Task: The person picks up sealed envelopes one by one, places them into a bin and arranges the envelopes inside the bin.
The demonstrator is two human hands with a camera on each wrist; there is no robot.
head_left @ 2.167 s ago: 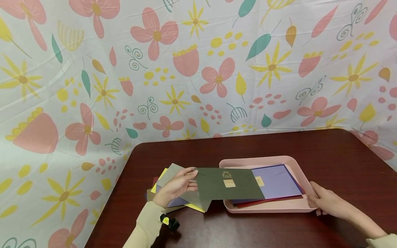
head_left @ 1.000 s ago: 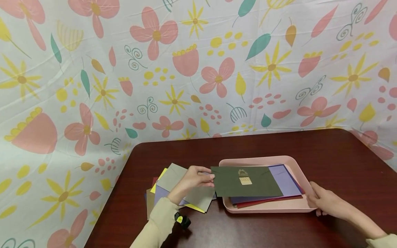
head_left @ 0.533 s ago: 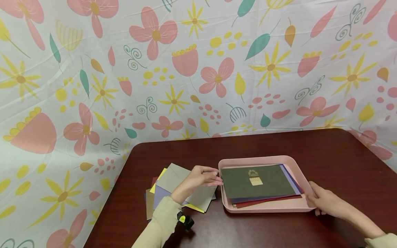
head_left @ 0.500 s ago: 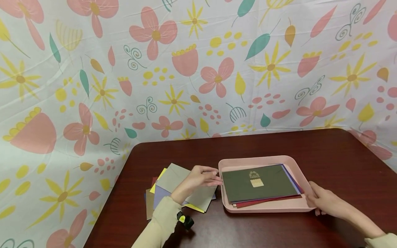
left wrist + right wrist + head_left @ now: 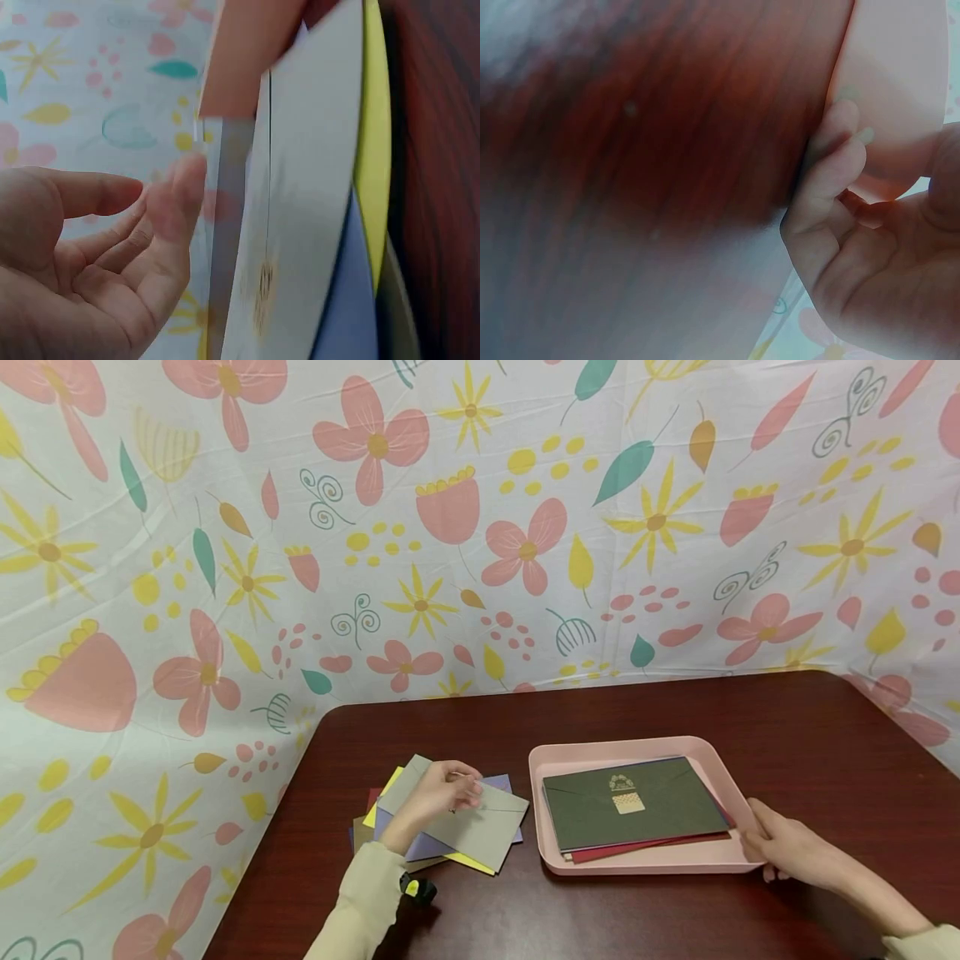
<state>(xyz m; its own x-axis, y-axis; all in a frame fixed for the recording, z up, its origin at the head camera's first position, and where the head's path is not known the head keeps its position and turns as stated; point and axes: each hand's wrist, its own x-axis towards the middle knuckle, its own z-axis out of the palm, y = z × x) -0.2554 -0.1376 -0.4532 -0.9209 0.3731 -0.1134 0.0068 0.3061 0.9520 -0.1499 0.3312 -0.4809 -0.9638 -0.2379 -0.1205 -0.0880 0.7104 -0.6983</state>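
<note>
My left hand (image 5: 438, 793) is above a grey envelope (image 5: 491, 831), its fingers loosely bent and holding nothing. In the left wrist view a gap shows between the fingertips and that grey envelope (image 5: 304, 180). Beneath it lie a lavender envelope (image 5: 426, 849), a yellow envelope (image 5: 472, 862) and others, fanned out. My right hand (image 5: 791, 846) grips the right rim of a pink tray (image 5: 675, 863), the fingers curled under its edge in the right wrist view. Inside the tray a dark green envelope (image 5: 667, 806) with a gold emblem tops a stack, a red envelope (image 5: 637, 849) peeking out.
The dark wooden table (image 5: 600, 910) carries both stacks side by side, a narrow gap between them. A flowered cloth (image 5: 480, 527) hangs behind the table and along its left side. A black wrist strap (image 5: 418, 889) is at the left cuff.
My left hand has carried the dark green envelope rightward into the tray and let it go. Since then it has moved back left over the grey envelope. My right hand stays on the tray.
</note>
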